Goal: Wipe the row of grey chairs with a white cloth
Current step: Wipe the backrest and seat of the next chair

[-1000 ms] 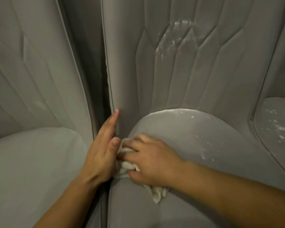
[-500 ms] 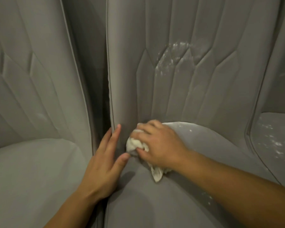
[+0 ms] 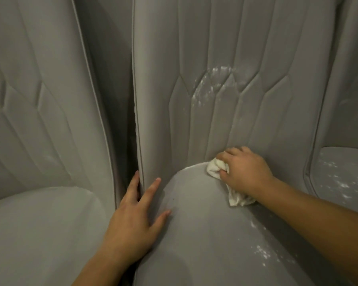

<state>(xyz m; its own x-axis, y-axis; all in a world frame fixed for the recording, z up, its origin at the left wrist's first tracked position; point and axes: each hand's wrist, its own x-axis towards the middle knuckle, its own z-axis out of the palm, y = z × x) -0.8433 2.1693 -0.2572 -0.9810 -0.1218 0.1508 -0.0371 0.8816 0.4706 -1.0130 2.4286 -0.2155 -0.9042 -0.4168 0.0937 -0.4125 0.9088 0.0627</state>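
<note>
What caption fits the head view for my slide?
Right hand presses a white cloth into the grey chair's seat crease while the left hand rests flat on its edge.

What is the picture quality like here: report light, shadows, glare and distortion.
Head view: dim, even light; the gap between chairs sinks into deep shadow; wet streaks on the middle backrest and droplets on its seat glint; the wide-angle lens bows the seams; the right hand gripping the white cloth and the left hand look fairly sharp.
</note>
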